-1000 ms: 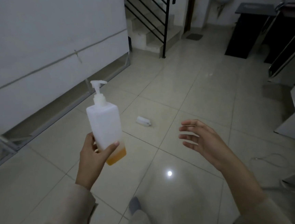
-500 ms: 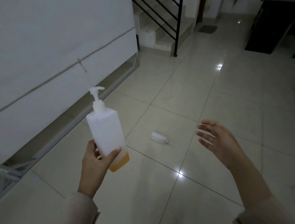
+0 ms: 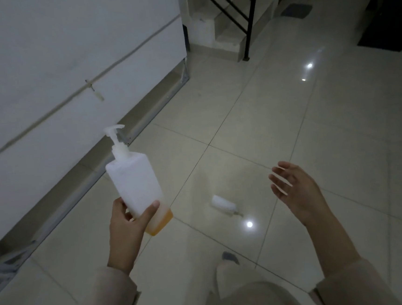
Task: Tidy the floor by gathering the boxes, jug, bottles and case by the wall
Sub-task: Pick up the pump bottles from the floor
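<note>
My left hand (image 3: 126,228) grips the lower part of a white pump bottle (image 3: 135,182), held tilted in the air; a little orange liquid shows at its base. A small white bottle (image 3: 224,205) lies on its side on the tiled floor, between my two hands and lower than them in the view. My right hand (image 3: 295,190) hovers above and to the right of it, fingers spread, holding nothing.
A white wall (image 3: 67,79) with a metal rail along its foot runs down the left. Steps with a black railing (image 3: 249,16) rise at the back. Dark furniture (image 3: 387,14) stands at the far right. My knee and a grey-socked foot (image 3: 230,258) show at the bottom.
I have stepped forward, so the small bottle on the floor now lies nearer and lower in view. My right hand has stayed spread open; the left still holds the pump bottle.
</note>
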A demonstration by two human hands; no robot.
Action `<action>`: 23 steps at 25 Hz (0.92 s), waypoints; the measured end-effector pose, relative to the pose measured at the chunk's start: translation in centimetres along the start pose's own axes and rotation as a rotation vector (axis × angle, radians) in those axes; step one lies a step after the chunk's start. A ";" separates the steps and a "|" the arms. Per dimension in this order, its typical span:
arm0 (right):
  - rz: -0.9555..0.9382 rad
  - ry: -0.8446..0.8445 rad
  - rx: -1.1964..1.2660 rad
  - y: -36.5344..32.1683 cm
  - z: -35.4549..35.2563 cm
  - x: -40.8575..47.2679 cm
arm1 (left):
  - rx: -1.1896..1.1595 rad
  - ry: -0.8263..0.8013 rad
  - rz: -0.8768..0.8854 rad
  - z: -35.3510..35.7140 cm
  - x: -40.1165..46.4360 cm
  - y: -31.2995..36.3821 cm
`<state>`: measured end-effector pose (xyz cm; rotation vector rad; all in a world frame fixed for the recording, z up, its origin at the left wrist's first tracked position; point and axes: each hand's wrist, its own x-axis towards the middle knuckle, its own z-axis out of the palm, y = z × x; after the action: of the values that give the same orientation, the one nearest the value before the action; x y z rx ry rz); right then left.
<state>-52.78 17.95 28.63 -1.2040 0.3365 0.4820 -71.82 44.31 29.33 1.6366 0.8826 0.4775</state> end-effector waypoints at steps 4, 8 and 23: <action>0.016 0.065 0.020 -2.1 1.8 5.6 | -0.020 -0.060 0.006 3.9 6.7 2.1; 0.037 0.164 0.062 -1.5 2.1 9.5 | 0.019 -0.174 0.011 7.3 13.2 2.8; 0.311 0.845 0.421 17.6 2.9 21.7 | 0.424 -0.869 0.124 24.5 37.1 -2.7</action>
<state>-43.50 29.44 4.71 -0.8880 1.2960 0.1238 -31.58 56.74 14.91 2.0258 0.2243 -0.3708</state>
